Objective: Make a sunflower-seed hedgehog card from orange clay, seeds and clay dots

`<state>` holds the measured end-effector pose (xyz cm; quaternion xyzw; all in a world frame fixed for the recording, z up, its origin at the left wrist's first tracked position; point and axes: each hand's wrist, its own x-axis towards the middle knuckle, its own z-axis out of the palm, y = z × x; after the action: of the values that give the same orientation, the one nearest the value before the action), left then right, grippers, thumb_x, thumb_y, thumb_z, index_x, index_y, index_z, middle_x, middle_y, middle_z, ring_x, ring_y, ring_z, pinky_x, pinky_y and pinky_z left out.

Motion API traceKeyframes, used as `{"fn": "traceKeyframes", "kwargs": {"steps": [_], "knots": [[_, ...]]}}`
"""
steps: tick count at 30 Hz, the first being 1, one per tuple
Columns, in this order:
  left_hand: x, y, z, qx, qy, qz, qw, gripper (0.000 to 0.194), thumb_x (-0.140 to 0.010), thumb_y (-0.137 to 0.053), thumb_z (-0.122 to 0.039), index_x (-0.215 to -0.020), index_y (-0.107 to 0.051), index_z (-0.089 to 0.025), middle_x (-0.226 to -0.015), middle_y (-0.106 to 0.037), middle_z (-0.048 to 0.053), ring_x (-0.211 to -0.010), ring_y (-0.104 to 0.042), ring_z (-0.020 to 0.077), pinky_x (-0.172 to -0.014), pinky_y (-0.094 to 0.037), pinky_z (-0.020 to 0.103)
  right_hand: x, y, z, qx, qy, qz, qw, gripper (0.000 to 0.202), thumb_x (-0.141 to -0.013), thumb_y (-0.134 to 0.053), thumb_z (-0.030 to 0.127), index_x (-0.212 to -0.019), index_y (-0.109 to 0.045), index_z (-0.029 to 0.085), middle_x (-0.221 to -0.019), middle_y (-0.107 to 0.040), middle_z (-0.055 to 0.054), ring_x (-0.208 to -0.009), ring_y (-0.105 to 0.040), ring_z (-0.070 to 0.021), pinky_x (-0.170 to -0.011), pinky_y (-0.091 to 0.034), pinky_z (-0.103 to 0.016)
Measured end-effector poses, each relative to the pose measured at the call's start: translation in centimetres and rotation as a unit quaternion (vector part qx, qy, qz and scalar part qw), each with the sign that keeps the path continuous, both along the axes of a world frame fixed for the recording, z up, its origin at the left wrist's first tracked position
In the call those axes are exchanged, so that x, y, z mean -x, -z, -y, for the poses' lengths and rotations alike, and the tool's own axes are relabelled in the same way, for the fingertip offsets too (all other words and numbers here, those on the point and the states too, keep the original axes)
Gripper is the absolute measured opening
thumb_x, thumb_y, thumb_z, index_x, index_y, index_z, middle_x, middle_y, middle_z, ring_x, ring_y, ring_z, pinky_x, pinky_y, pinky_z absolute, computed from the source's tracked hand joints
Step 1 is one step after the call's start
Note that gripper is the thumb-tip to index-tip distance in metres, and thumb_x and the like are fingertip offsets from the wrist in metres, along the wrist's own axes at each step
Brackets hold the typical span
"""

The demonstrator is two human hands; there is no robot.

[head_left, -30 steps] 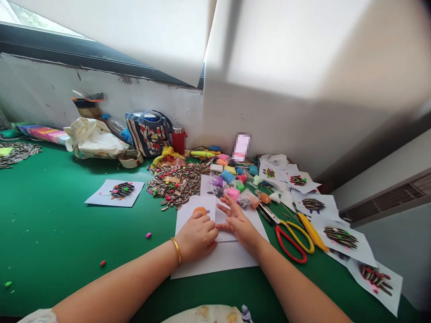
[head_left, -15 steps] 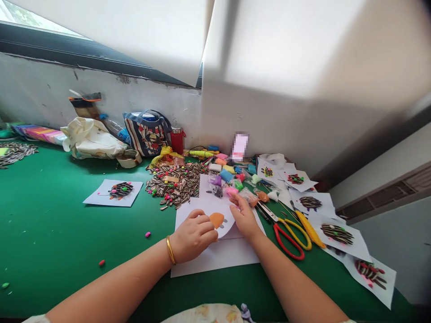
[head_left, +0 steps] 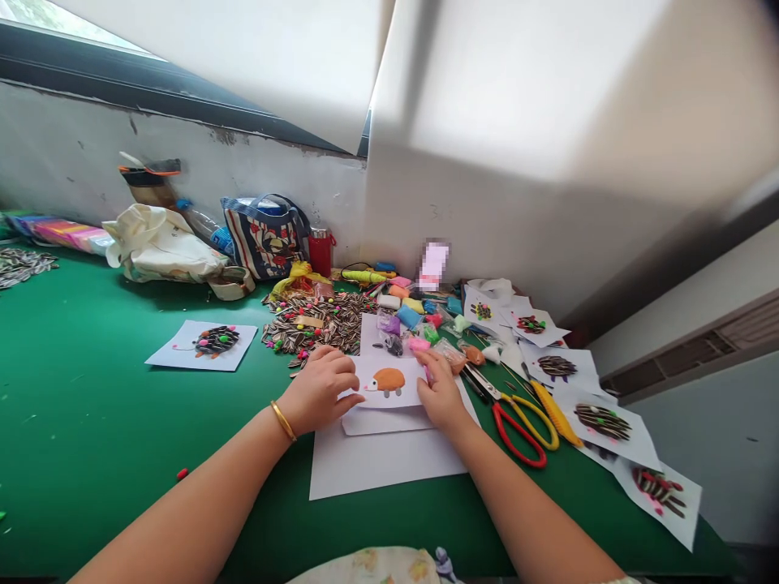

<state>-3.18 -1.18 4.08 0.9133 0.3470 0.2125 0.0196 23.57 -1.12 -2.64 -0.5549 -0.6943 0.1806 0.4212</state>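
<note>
A white paper card (head_left: 365,399) bears an orange hedgehog shape (head_left: 388,379) with an eye, a pink nose and grey feet. My left hand (head_left: 324,388), with a gold bangle at the wrist, grips the card's left edge between thumb and fingers. On the other side, my right hand (head_left: 444,391) has the right edge between its thumb and fingers. Beneath the card lie more white sheets (head_left: 389,462) on the green table. Just beyond my left hand spreads a heap of striped sunflower seeds (head_left: 334,324) mixed with coloured ones.
Red-and-yellow scissors (head_left: 523,430) and a yellow utility knife (head_left: 555,412) lie to the right. Finished seed hedgehog cards (head_left: 614,422) line the right edge; another card (head_left: 164,353) lies left. Coloured clay packets (head_left: 411,316), bags (head_left: 268,239) and a red flask (head_left: 320,251) stand behind.
The card has turned from curled and tilted to flatter, showing the whole hedgehog. My left hand has shifted left and away, from over the shape to the card's left edge. My right hand stays nearly still.
</note>
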Motion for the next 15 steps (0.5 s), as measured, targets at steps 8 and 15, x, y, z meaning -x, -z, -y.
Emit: {"fn": "traceKeyframes", "kwargs": {"steps": [8, 15], "knots": [[-0.8, 2.8, -0.3, 0.068, -0.034, 0.019, 0.997, 0.055, -0.081, -0.065, -0.037, -0.132, -0.05, -0.023, -0.139, -0.052, 0.008, -0.127, -0.046, 0.0252, -0.108, -0.034, 0.043, 0.2, 0.1, 0.4, -0.02, -0.03, 0.069, 0.997, 0.057, -0.082, -0.044, 0.01, -0.136, -0.048, 0.025, -0.141, -0.037, -0.009, -0.13, -0.041, -0.0226, -0.108, -0.039, -0.044], [-0.8, 3.7, -0.6, 0.119, -0.031, -0.019, 0.992, 0.069, -0.08, -0.065, -0.036, -0.142, -0.038, -0.022, -0.148, -0.042, 0.01, -0.137, -0.038, 0.0241, -0.117, -0.023, 0.044, 0.0, -2.1, 1.6, -0.084, -0.054, 0.235, 0.967, 0.035, -0.077, -0.054, 0.009, -0.097, -0.074, 0.029, -0.124, -0.057, -0.005, -0.12, -0.046, -0.0279, -0.103, -0.036, -0.049]]}}
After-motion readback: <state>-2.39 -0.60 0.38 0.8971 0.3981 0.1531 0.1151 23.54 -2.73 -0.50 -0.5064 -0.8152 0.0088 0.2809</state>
